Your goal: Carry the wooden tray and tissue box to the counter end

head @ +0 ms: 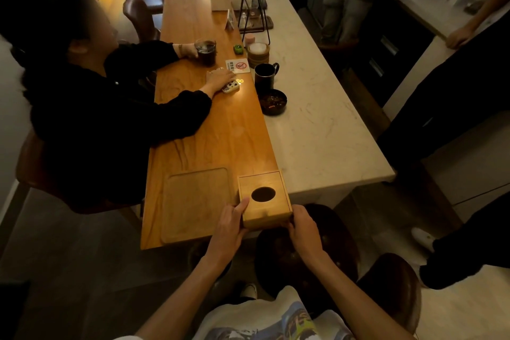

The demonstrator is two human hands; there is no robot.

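Observation:
A square wooden tissue box (265,199) with a dark oval hole in its lid rests at the near end of the wooden counter (215,135). My left hand (230,225) grips its near left corner, thumb on the lid. My right hand (302,225) grips its near right corner. Just left of the box, a flat wooden tray (197,203) with rounded corners lies on the counter, empty and touching the box's left side.
A seated person in black (91,107) leans on the counter at left, holding a dark drink (205,51). A black mug (265,76), a dark bowl (272,101) and coffee gear stand farther along. Dark stools (306,251) sit below my hands; people stand at right.

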